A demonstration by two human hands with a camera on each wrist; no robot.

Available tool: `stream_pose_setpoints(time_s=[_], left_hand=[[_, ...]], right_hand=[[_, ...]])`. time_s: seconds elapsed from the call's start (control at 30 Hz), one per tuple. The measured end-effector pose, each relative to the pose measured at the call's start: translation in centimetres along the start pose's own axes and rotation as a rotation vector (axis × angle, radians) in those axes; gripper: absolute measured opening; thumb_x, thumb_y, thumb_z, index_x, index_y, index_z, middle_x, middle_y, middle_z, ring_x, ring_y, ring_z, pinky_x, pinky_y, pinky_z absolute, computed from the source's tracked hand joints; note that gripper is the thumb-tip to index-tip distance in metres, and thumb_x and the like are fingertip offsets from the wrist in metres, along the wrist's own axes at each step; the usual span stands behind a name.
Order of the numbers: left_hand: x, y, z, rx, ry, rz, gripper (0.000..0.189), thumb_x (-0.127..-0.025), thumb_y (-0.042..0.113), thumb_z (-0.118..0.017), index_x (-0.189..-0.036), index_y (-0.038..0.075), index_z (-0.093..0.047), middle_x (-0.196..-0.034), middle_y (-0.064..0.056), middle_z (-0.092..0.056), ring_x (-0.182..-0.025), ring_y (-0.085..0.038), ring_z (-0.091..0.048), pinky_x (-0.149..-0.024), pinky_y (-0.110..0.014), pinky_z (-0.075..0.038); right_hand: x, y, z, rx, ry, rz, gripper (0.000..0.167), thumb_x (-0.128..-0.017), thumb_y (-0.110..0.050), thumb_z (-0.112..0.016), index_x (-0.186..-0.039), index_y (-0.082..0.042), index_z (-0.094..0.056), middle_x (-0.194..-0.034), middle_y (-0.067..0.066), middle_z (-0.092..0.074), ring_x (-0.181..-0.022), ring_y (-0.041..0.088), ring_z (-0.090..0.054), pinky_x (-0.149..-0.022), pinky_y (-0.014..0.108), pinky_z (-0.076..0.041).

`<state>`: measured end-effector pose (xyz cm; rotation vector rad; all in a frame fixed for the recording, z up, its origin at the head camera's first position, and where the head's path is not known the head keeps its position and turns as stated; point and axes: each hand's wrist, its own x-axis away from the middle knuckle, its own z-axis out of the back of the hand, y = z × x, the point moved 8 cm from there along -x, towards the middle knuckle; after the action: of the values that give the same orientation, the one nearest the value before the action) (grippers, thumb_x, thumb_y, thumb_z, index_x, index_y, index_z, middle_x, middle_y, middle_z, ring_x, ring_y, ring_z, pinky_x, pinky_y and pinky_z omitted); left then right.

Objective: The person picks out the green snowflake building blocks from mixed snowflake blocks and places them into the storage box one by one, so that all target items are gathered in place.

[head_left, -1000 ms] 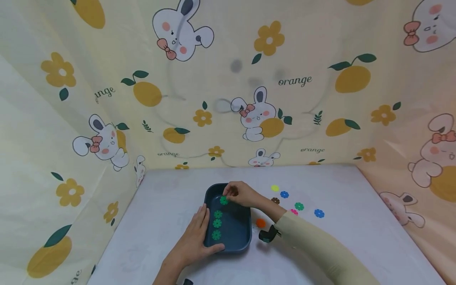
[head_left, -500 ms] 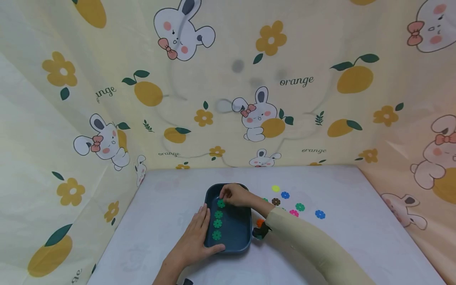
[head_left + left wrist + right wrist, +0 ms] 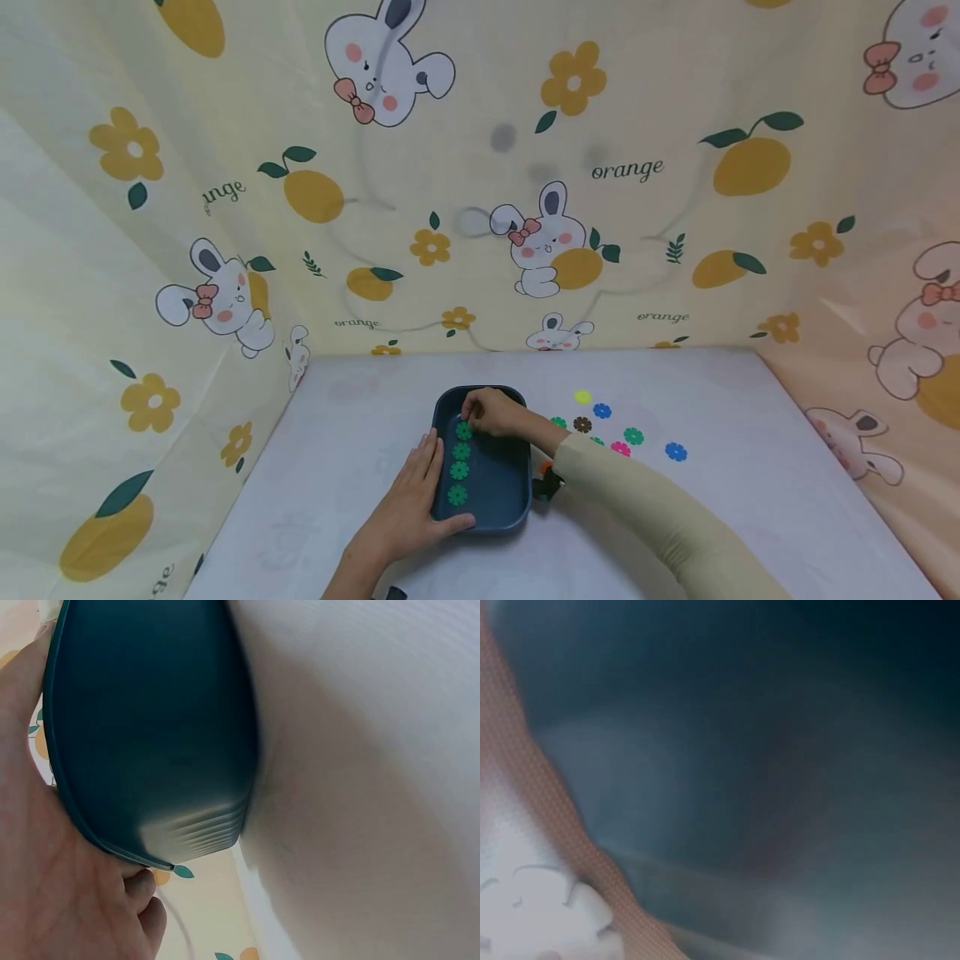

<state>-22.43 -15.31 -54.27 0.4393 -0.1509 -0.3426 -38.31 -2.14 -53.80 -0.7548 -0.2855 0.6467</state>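
Observation:
A dark blue rectangular tray [image 3: 495,483] stands on the table in the head view, with several green flower-shaped discs in a column along its left side. My left hand [image 3: 401,500] holds the tray steady at its near left corner. Its fingers lie straight along the left wall and its thumb reaches over the front rim; the left wrist view shows the palm against the tray [image 3: 150,712]. Over the far part of the tray, my right hand [image 3: 495,412] has its fingers bent and pinches the farthest green flower-shaped disc [image 3: 463,431] at its upper edge.
Right of the tray lie loose discs: yellow [image 3: 582,397], brown [image 3: 582,425], pink [image 3: 620,448], green [image 3: 633,436] and blue [image 3: 676,452] among them. The right sleeve [image 3: 645,500] crosses the table. A patterned curtain [image 3: 450,292] rises behind and at both sides.
My right hand has shifted slightly left and nearer, bringing the green flower-shaped disc down closer to the others in the column. My left hand stays on the tray.

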Motion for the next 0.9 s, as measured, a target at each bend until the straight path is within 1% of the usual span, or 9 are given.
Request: stream_pose_setpoints(time_s=[0.13,0.27,0.43,0.53,0.67,0.8,0.9], left_hand=[[0.1,0.1,0.0,-0.001,-0.005,0.000,0.126,-0.091,0.080,-0.065,-0.173,0.005,-0.006,-0.181,-0.007,0.008,-0.167,-0.026,0.003,-0.133,-0.054,-0.014],[0.1,0.1,0.1,0.004,-0.001,-0.001,0.126,-0.091,0.079,-0.066,-0.173,0.005,-0.006,-0.181,-0.007,0.008,-0.167,-0.026,0.003,-0.133,-0.055,-0.015],[0.2,0.1,0.2,0.007,0.003,0.003,0.125,-0.091,0.079,-0.066,-0.173,0.006,-0.006,-0.181,-0.006,0.008,-0.167,-0.027,0.002,-0.133,-0.056,-0.016],[0.2,0.3,0.3,0.020,0.008,-0.002,0.125,-0.090,0.078,-0.068,-0.173,0.005,-0.008,-0.181,-0.008,0.007,-0.167,-0.029,0.001,-0.131,-0.059,-0.018],[0.2,0.3,0.3,0.011,0.010,0.013,0.127,-0.089,0.080,-0.068,-0.173,0.007,-0.007,-0.181,-0.008,0.005,-0.167,-0.030,0.000,-0.131,-0.059,-0.019],[0.3,0.3,0.3,-0.002,0.009,0.022,0.128,-0.088,0.081,-0.067,-0.173,0.008,-0.006,-0.181,-0.009,0.005,-0.167,-0.030,0.000,-0.131,-0.058,-0.018],[0.2,0.4,0.3,-0.002,0.007,0.023,0.128,-0.088,0.082,-0.066,-0.173,0.007,-0.007,-0.181,-0.008,0.005,-0.167,-0.029,0.001,-0.132,-0.058,-0.019]], right_hand=[[0.1,-0.1,0.2,0.003,0.014,0.005,0.010,-0.097,0.001,-0.074,-0.102,-0.007,-0.073,-0.090,-0.001,-0.068,-0.081,0.011,-0.062,-0.073,0.028,-0.055],[0.5,-0.6,0.6,0.004,0.044,0.029,0.009,-0.098,0.001,-0.072,-0.104,-0.007,-0.073,-0.091,-0.001,-0.069,-0.081,0.011,-0.062,-0.074,0.028,-0.055],[1.7,-1.9,2.5,-0.006,0.116,0.106,0.009,-0.101,-0.001,-0.070,-0.107,-0.007,-0.073,-0.096,0.000,-0.071,-0.085,0.011,-0.063,-0.077,0.028,-0.057],[3.0,-2.3,4.3,-0.006,0.161,0.136,0.009,-0.101,-0.003,-0.072,-0.108,-0.008,-0.072,-0.098,0.000,-0.072,-0.087,0.011,-0.064,-0.080,0.028,-0.058],[5.3,-2.3,6.6,-0.019,0.192,0.132,0.009,-0.102,-0.006,-0.073,-0.111,-0.007,-0.073,-0.100,-0.002,-0.072,-0.090,0.012,-0.066,-0.083,0.030,-0.059],[7.9,-1.6,8.4,-0.013,0.228,0.121,0.010,-0.103,-0.007,-0.073,-0.112,-0.005,-0.073,-0.101,-0.003,-0.072,-0.092,0.013,-0.066,-0.085,0.032,-0.060],[9.9,-0.7,9.5,0.005,0.253,0.094,0.008,-0.102,-0.007,-0.074,-0.110,-0.007,-0.073,-0.099,-0.005,-0.071,-0.091,0.012,-0.065,-0.084,0.031,-0.059]])
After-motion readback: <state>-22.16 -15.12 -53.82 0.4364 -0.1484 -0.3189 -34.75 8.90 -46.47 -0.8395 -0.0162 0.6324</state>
